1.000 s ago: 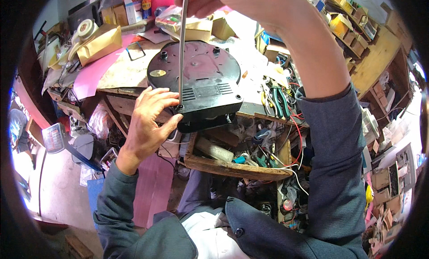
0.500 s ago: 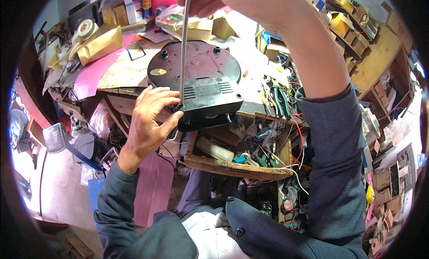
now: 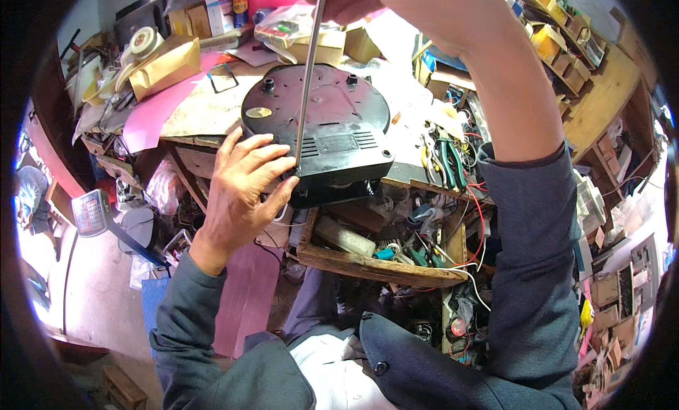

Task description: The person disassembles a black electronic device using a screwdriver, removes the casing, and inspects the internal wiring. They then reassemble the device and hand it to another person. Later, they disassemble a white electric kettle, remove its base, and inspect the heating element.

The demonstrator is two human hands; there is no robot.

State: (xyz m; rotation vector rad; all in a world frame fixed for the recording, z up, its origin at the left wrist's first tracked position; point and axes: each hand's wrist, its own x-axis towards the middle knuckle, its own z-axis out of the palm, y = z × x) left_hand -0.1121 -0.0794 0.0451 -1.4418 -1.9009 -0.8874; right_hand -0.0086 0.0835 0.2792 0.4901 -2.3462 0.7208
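A black round appliance housing [image 3: 332, 102] lies with its underside up at the workbench's front edge, its vented box part toward me. It has short feet and a small oval sticker. My left hand [image 3: 247, 173] grips its near left corner, fingers over the top and thumb at the edge. Between finger and thumb stands the tip of a long screwdriver [image 3: 308, 78], set on that corner and leaning slightly right toward its top. My right hand [image 3: 346, 1], at the upper edge of the picture, is closed around the screwdriver's upper end; the handle is mostly out of view.
An open wooden drawer [image 3: 375, 267] full of wires and small parts juts out below the housing. Pliers [image 3: 449, 162] and loose wires lie to its right. On the bench's far left are a tape roll [image 3: 145, 42] and a brown paper box [image 3: 166, 69].
The whole scene has shifted slightly right in the picture. The screwdriver leans a little more to the right; both hands keep their places on the housing and the tool.
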